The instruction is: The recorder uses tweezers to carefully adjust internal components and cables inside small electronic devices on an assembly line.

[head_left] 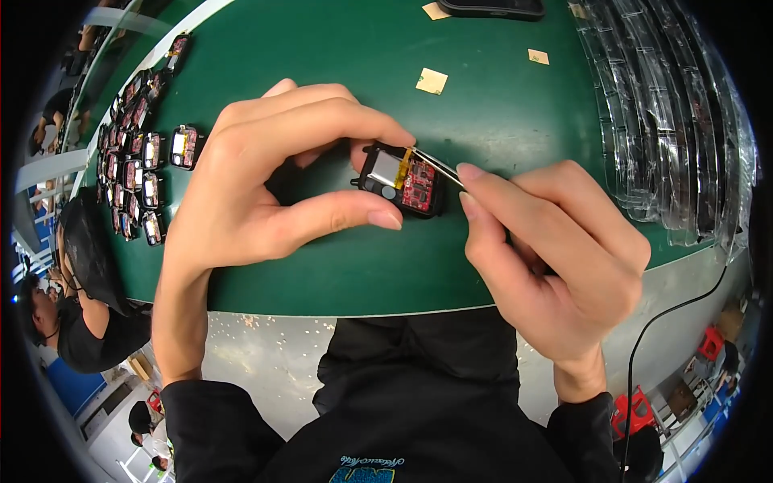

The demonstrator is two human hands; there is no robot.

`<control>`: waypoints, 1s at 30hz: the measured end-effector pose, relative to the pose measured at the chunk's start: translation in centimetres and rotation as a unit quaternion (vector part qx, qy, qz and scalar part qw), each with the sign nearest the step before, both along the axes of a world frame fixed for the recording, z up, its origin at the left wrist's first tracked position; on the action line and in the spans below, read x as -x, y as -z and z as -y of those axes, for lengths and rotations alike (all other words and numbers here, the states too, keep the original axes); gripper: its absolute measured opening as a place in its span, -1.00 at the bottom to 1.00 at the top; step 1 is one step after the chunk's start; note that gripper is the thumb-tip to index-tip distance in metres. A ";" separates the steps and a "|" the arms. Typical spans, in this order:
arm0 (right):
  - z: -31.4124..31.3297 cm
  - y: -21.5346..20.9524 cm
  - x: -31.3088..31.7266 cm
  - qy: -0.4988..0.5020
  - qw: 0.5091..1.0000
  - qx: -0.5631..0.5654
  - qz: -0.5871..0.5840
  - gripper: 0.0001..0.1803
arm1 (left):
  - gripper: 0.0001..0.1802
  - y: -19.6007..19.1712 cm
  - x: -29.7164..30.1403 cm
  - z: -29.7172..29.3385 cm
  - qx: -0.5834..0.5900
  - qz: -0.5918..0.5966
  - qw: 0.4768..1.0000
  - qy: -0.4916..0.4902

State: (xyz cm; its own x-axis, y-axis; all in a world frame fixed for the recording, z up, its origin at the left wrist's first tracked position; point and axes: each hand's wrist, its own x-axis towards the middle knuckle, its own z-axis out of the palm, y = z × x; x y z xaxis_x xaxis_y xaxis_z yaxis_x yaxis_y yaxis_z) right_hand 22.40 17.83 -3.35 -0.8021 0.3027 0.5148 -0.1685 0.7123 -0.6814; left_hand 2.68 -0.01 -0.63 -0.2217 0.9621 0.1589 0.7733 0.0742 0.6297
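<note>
Between the thumb and fingers of my left hand is a small black device housing, tilted a little above the green table. Inside it show a silver battery, yellow tape and a red circuit board; a round grey disc sits below the battery. My right hand pinches a pair of metal tweezers between thumb and index finger. The tweezer tips reach the housing's upper edge by the yellow tape, close to my left index fingertip. Whether they grip anything there is too small to tell.
Many similar open housings crowd the table's left side. Stacked clear plastic trays line the right. Small tan paper squares and a black phone-like object lie at the far side. Another person sits at the left.
</note>
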 end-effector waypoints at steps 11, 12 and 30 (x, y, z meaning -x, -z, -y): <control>-0.6 -1.7 -0.2 -0.021 0.992 0.099 0.081 -0.74 | -0.22 -0.3 1.0 0.3 0.013 0.059 0.997 0.047; -0.6 -1.6 -0.2 -0.025 0.990 0.108 0.084 -0.74 | -0.22 -0.5 1.0 0.4 0.031 0.049 0.997 0.051; -0.5 -1.8 -0.2 -0.032 0.990 0.090 0.101 -0.74 | -0.28 -0.5 0.6 0.1 0.020 0.039 0.998 0.049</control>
